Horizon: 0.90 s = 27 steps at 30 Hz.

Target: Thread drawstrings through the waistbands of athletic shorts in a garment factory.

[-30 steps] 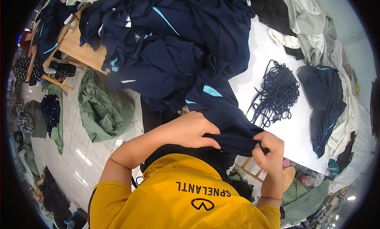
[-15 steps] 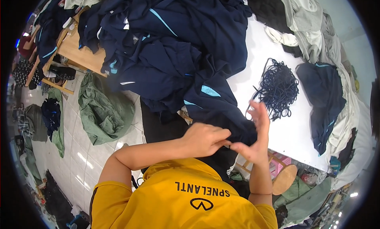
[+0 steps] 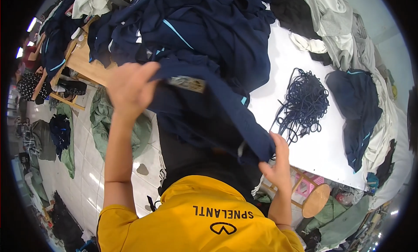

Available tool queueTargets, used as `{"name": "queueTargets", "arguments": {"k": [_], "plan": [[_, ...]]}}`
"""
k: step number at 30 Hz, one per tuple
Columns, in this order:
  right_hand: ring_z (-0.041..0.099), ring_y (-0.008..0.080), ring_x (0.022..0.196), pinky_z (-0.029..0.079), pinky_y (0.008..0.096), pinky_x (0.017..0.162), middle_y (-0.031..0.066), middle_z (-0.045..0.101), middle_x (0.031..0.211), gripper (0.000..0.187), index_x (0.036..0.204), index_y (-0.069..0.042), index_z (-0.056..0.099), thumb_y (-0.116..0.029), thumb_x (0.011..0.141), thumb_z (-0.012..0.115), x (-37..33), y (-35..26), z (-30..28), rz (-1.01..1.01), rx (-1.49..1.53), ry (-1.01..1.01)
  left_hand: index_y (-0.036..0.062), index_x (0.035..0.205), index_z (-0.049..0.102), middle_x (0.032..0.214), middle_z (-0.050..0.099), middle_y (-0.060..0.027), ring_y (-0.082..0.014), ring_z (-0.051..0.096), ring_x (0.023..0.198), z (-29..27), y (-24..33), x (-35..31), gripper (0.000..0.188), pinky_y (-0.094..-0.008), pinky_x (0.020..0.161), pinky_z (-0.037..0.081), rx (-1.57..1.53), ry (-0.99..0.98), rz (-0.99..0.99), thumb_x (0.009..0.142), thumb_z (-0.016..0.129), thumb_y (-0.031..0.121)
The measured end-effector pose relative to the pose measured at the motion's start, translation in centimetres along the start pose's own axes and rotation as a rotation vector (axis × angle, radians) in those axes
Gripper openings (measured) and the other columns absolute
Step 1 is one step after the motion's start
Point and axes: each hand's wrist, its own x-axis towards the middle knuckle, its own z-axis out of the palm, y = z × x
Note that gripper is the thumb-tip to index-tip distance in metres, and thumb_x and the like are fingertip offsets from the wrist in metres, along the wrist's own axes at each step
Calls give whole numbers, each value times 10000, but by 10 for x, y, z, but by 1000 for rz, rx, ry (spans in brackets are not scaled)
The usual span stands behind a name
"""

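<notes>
A pair of navy pants [image 3: 235, 121] hangs stretched between my two hands, its wide waistband pulled taut and slanting down to the right. A pale printed label [image 3: 187, 84] shows on the inside of the band. Up at the left end, my left hand [image 3: 133, 88] grips the band, slightly blurred by motion. At the lower right end, my right hand [image 3: 278, 160] pinches the band between thumb and fingers. The lower part of the pants droops over my lap, partly hidden. Right of them, a tangled heap of dark blue cord [image 3: 307, 101] lies on the white table [image 3: 322, 154].
Navy garments with light blue stripes [image 3: 217, 38] are piled ahead. More clothes [image 3: 355, 108] line the table's right side. A green cloth sack [image 3: 141, 138] sits on the tiled floor at left. A round wooden stool [image 3: 315, 200] stands at lower right. Another person [image 3: 32, 84] is far left.
My hands, close together before, have spread apart. The left hand has swung up and left, lifting the waistband; the right has moved slightly down and now grips its other end.
</notes>
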Motion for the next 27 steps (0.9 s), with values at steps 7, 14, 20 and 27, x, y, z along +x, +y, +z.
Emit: {"name": "queueTargets", "arguments": {"k": [7, 14, 20, 27], "plan": [[489, 350, 1160, 405, 406, 963, 238, 419, 1338, 878, 1389, -50, 332, -181, 671, 821, 39, -30, -17, -393, 199, 449, 128, 820, 666, 619, 508, 33, -134, 514, 510, 71, 134, 26, 184, -283, 467, 399, -631, -95, 177, 640, 694, 152], [428, 57, 674, 350, 193, 614, -8, 496, 746, 118, 822, -22, 524, -35, 830, 641, 21, -3, -77, 109, 318, 441, 32, 839, 602, 639, 579, -176, -367, 567, 610, 89, 143, -15, 359, -414, 551, 408, -1184, -1147, -120, 833, 660, 387], [428, 70, 639, 354, 211, 578, 0, 514, 699, 137, 848, -14, 530, -84, 844, 648, 26, -8, -67, 169, 213, 280, -11, 676, 501, 563, 493, -172, -344, 518, 540, 89, 159, -47, 448, -393, 522, 365, -1394, -992, -352, 829, 674, 373], [433, 58, 582, 345, 206, 529, -5, 507, 626, 140, 811, -20, 507, -54, 844, 639, 21, -23, -69, 118, 63, 451, 16, 693, 551, 546, 469, -152, -272, 422, 468, 71, 138, -46, 371, -336, 497, 330, -1449, -996, -365, 841, 676, 332]]}}
